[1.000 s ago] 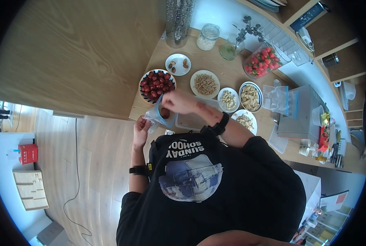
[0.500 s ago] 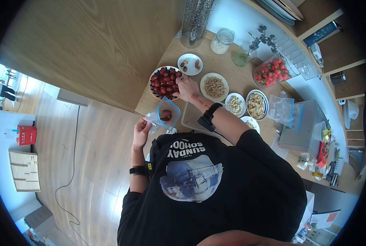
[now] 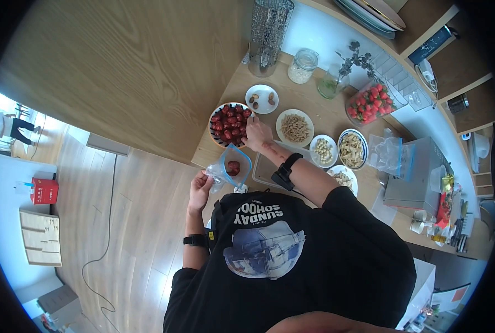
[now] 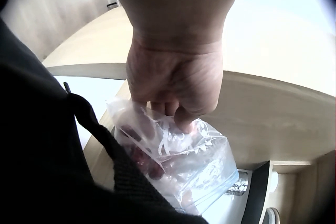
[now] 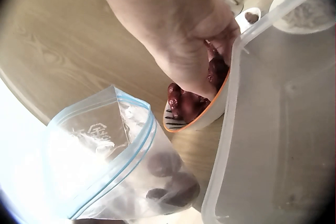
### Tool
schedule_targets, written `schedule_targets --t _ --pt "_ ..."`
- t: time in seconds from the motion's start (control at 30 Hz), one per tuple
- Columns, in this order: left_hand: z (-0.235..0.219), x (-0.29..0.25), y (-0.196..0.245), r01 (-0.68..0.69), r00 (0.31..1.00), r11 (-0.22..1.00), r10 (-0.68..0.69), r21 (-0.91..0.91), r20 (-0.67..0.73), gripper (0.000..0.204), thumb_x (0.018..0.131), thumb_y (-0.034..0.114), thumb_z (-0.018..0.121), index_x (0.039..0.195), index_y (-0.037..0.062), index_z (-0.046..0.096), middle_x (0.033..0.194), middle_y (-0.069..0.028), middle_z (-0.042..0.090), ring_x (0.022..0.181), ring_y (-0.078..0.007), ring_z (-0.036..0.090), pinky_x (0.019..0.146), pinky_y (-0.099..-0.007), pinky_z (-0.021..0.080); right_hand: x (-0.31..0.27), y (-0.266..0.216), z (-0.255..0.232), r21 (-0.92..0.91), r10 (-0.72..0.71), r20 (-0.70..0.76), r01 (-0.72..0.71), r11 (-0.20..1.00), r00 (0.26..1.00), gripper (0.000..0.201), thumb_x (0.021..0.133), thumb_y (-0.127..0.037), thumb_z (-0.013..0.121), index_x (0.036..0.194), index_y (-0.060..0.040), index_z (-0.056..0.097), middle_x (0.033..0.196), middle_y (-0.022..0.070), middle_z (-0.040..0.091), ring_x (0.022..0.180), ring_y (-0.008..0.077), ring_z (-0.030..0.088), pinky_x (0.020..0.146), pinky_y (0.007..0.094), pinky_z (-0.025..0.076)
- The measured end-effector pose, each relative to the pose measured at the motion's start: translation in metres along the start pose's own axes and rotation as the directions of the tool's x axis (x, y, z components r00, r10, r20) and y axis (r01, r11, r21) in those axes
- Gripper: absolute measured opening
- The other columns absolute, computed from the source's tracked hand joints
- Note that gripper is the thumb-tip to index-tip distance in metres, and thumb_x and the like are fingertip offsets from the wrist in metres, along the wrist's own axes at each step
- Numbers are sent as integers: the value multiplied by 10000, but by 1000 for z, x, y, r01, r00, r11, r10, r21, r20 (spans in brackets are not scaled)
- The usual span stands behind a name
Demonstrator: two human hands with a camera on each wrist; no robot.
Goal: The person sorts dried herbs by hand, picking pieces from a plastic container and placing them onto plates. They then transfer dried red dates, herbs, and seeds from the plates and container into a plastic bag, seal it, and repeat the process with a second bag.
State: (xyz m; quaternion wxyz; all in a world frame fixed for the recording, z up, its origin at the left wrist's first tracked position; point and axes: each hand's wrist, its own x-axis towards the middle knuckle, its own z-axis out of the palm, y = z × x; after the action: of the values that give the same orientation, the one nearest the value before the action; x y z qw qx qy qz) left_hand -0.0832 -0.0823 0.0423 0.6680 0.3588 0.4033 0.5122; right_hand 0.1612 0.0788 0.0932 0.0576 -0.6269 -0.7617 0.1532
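My left hand (image 3: 201, 186) pinches a clear zip bag (image 3: 245, 176) by its side; its blue-edged mouth gapes. Several red dates (image 3: 233, 168) lie inside the bag, dark through the plastic in the left wrist view. My right hand (image 3: 258, 135) reaches down into the bowl (image 5: 210, 117), which has an orange rim and dark stripes. Red dates (image 3: 229, 123) fill this bowl. In the right wrist view, thumb and fingers curl round dates at the bowl's near side, partly hiding them.
A translucent plastic box (image 5: 273, 113) stands beside the bowl. Around it are a plate of brown strips (image 3: 295, 127), a small white plate with a few nuts (image 3: 262, 91), a bowl of pale kernels (image 3: 323, 151), a strawberry container (image 3: 371, 104) and a glass jar (image 3: 303, 65).
My right hand has gone from over the bag's mouth to the bowl and now reaches among the dates. My left hand keeps its hold on the bag.
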Motion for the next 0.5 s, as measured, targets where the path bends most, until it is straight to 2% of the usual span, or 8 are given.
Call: schedule_targets --t 0.17,0.23,0.27,0.33,0.5 --pt "3 5 3 8 1000 1000 -8 3 14 112 1017 74 546 1095 12 596 1024 -46 685 933 -103 618 884 -256 467 -4 3 -2 45 -48 -31 50 998 998 672 692 -273 846 1161 26 470 1148 229 572 940 406 678 758 463 591" --pt "3 8 3 7 1000 1000 -7 1 21 112 1016 76 549 1095 12 597 1023 -47 685 932 -103 618 885 -257 467 -7 3 -4 43 -73 -27 74 996 997 599 706 -256 838 1145 -44 490 1132 211 560 921 402 678 744 469 586" --pt "4 9 4 7 1000 1000 -7 -6 25 113 1014 77 552 1095 12 597 1022 -47 685 931 -103 617 886 -258 467 -8 3 -5 45 -72 -29 74 996 997 599 706 -256 838 1145 -44 490 1132 211 560 921 402 678 744 469 586" --pt "6 11 6 -5 1000 1000 5 -4 27 113 1014 80 554 1093 12 598 1020 -45 684 928 -101 615 883 -257 466 -8 6 -2 56 -109 -25 110 992 994 482 724 -238 831 1078 -86 541 1112 204 553 897 397 677 733 474 579" --pt "2 15 7 -11 998 1000 11 -6 64 110 1015 81 551 1089 17 601 1019 -37 682 928 -93 606 873 -252 458 -3 10 4 88 -131 -46 135 987 990 383 725 -245 833 963 -83 581 1096 189 558 880 390 675 723 478 566"
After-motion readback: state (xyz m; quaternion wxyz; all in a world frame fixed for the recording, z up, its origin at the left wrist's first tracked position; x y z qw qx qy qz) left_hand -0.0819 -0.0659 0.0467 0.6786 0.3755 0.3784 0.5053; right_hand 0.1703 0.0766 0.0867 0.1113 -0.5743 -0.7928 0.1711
